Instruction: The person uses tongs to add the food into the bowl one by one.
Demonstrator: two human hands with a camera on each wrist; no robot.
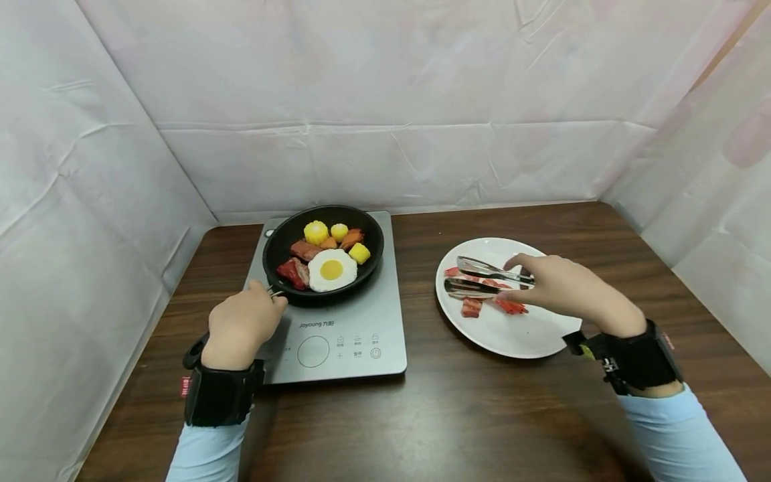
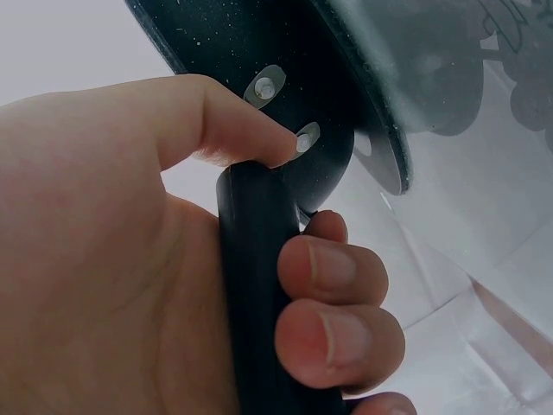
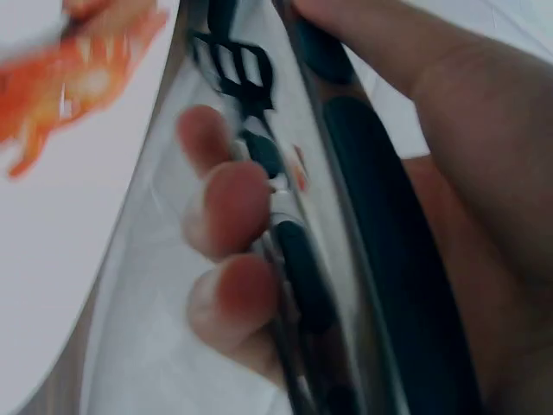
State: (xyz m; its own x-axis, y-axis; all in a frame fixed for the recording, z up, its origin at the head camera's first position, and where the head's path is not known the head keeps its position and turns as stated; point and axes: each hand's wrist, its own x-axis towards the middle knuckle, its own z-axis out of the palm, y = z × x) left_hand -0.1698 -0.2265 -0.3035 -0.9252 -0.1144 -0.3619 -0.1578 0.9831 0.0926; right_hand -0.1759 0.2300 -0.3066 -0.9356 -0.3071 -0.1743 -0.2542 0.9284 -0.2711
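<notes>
My left hand [image 1: 245, 323] grips the black handle [image 2: 255, 259] of a frying pan [image 1: 370, 235], fingers curled round it and thumb along its top end. In the pan lie a fried egg [image 1: 346, 277], yellow corn pieces [image 1: 316, 232], a chunk of red meat [image 1: 294, 273] and several brown-orange pieces. My right hand [image 1: 563, 288] holds metal tongs [image 1: 466, 286] with dark green grips [image 3: 380, 199], their two arms spread apart. The tong tips are over a white plate [image 1: 530, 340] bearing a striped bacon piece [image 1: 472, 308] and red-orange pieces [image 1: 510, 306], partly hidden beneath the tongs.
Under the pan is a grey induction cooktop [image 1: 385, 321] with a touch panel at its front. Cooktop and plate stand apart on a dark wooden table [image 1: 421, 415]. White sheeting [image 1: 385, 161] closes off the back and both sides.
</notes>
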